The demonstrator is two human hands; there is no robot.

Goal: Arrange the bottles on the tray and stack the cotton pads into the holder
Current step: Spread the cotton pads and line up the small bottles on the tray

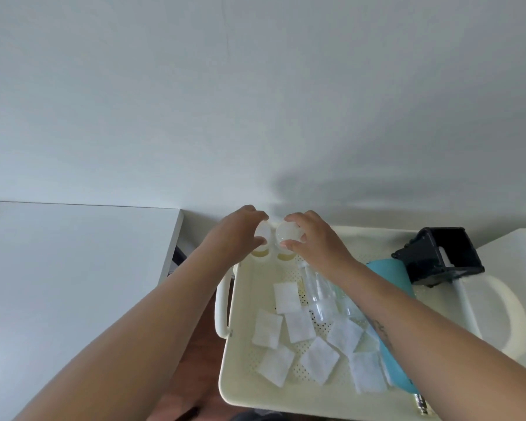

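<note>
Two small bottles with white caps and yellowish liquid stand side by side at the far left corner of the cream perforated tray (240,375). My left hand (237,229) grips the cap of the left bottle (50,235). My right hand (313,238) grips the cap of the right bottle (287,233). Several square white cotton pads (299,325) lie scattered flat on the tray floor. A clear bottle (318,294) lies on its side among them, partly under my right forearm. The black cotton pad holder (438,256) lies tipped over at the tray's far right.
A teal object (390,278) lies in the tray under my right forearm. A white lid or second tray with a handle (504,299) sits to the right. A white table (73,268) stands to the left, a white wall behind. Dark floor shows between table and tray.
</note>
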